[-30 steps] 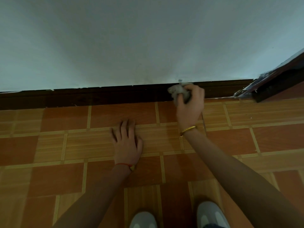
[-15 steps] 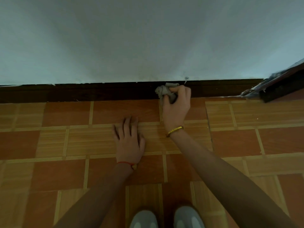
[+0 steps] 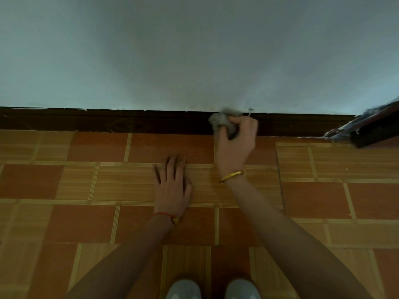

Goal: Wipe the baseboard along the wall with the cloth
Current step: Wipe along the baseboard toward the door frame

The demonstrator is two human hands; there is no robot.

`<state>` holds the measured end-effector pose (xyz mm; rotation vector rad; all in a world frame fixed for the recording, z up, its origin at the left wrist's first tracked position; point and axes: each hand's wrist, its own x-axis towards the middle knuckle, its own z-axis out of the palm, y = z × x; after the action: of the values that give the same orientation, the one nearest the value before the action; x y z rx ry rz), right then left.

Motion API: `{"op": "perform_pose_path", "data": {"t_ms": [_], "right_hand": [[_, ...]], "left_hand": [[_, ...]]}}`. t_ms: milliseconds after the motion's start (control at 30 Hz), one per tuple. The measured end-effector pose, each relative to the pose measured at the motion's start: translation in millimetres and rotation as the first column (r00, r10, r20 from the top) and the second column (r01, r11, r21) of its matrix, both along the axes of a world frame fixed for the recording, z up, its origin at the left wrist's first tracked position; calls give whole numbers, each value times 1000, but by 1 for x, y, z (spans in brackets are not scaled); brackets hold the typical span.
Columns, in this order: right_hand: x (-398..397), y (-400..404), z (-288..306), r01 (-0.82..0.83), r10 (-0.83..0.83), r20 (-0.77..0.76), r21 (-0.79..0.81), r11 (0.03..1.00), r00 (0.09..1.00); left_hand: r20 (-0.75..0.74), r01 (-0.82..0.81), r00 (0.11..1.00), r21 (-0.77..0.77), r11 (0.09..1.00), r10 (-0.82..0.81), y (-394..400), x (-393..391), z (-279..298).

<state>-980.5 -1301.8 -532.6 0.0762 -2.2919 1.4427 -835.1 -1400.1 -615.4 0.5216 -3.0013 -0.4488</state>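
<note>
While your right hand works at the far edge of the floor, note its grip: fingers curled round a bunched grey cloth, pressing it vs. the dark baseboard at approx. mid-right of the wall run. Your left hand lies flat on the floor tiles, fingers straight and spread, holding nothing; it serves as a brace.

Handling, cloth (est.): light, soft, no stiffness. It will crush to whatever shape you squeeze, so keep it wadded in the palm w/ a pad of fabric exposed toward the board. Loose ends near the thumb side may drag or fold under; tuck them in. Slip risk looks low.

Handling, baseboard (est.): rigid, fixed, dark wood finish. A top ledge meets the wall; dust prob. sits there, so run the cloth along ledge and face both. A small pale object sits at the wall/board line just right of the cloth; too small to identify, may snag fabric.

Surface and room: floor is patterned tile in orange and tan blocks w/ striped bands, smooth-looking. Wall is plain, pale. At far right a dark frame or door edge w/ pale smears ends the board run. Long stretch of board extends left. Your shoes show at the near edge. Light is dim.
</note>
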Motion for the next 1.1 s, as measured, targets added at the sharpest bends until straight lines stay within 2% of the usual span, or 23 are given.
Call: {"op": "perform_pose_path", "data": {"t_ms": [67, 167, 400, 467, 600, 767, 867, 967, 1100], "right_hand": [[7, -23, -1, -109, 108, 8, 39, 993, 994], [10, -30, -4, -123, 123, 8, 50, 991, 992], [-15, 46, -6, 218, -217, 84, 0, 976, 973], [-21, 55, -9, 247, -245, 88, -13, 969, 966], [-11, 31, -11, 148, -146, 58, -14, 989, 988], [10, -24, -21, -174, 168, 52, 139, 975, 984], [10, -31, -26, -199, 192, 57, 176, 964, 980], [4, -6, -28, -119, 108, 73, 171, 978, 991], [-13, 51, -35, 110, -159, 216, 221, 969, 963]], "left_hand": [[9, 19, 1000, -9, 1000, -19, -4, 5, 2], [11, 26, 1000, -42, 999, -25, -15, 19, 2], [18, -30, 999, -9, 1000, 30, -33, 40, 2], [20, -23, 1000, 1, 1000, 23, -33, 41, 4], [28, 5, 1000, 6, 1000, -6, -33, 43, 6], [29, 6, 1000, -9, 1000, -6, -37, 46, 8], [41, -14, 999, -19, 1000, 15, -40, 47, 8], [60, -41, 997, -28, 999, 43, -44, 50, 7], [59, -73, 996, -28, 997, 74, -45, 51, 4]]}}
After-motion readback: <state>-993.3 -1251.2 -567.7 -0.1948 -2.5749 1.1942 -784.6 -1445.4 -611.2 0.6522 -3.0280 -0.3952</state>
